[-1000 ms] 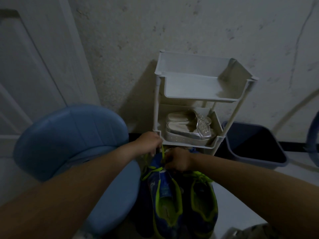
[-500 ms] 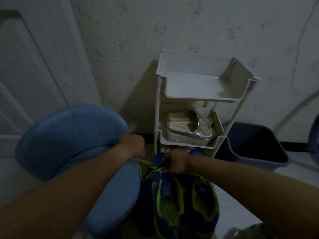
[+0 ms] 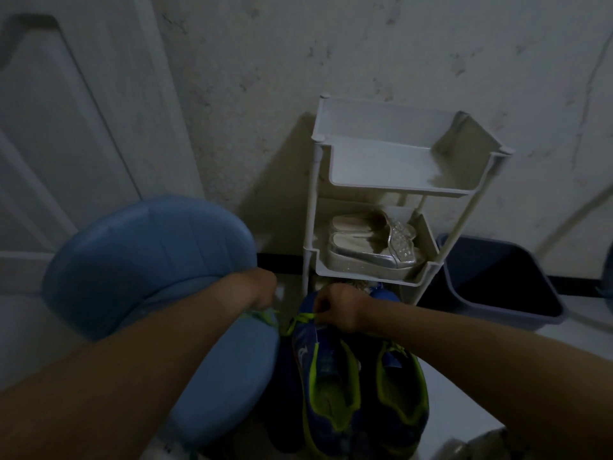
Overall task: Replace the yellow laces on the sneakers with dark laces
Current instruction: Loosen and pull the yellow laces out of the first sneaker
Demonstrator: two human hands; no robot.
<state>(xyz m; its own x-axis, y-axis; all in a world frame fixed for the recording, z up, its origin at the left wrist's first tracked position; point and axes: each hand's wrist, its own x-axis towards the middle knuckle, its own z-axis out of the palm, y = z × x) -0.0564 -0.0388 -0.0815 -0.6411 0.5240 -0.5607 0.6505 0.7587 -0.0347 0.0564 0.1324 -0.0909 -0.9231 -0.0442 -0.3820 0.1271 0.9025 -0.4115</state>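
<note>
left hand: left hand (image 3: 258, 290) hangs over the front edge of the blue chair (image 3: 149, 260), fingers curled round the free run of the yellow lace (image 3: 265, 316).
right hand: right hand (image 3: 335, 308) sits on the toe end of the chair-side sneaker (image 3: 326, 393), fingertips pinching the same lace where it leaves the upper.
lace line: the lace runs almost level from one hand to the other, leftward off the sneaker toward the chair seat. it looks drawn fairly straight, though blur hides the detail.
sneakers: the pair lies side by side on what seems to be the floor (image 3: 464, 386), toes pointing away toward the foot of the white rack (image 3: 391, 190) and heels toward the person. the second sneaker (image 3: 403, 390) touches the first on its right.
key relation: the sneaker's long axis runs away from the person and the lace crosses it sideways, so the next pull probably goes left, across the shoe, with the right hand bracing the toe. the right hand is nearer the eyelets and the left is nearer the loose end.
stage: likely unlacing the first sneaker. no dark lace is in view.
risk: the lace may snag at an eyelet and drag the shoe toward the chair.
around: silver sandals (image 3: 371, 250) on the rack's middle shelf, a dark bin (image 3: 497, 283) to its right.
</note>
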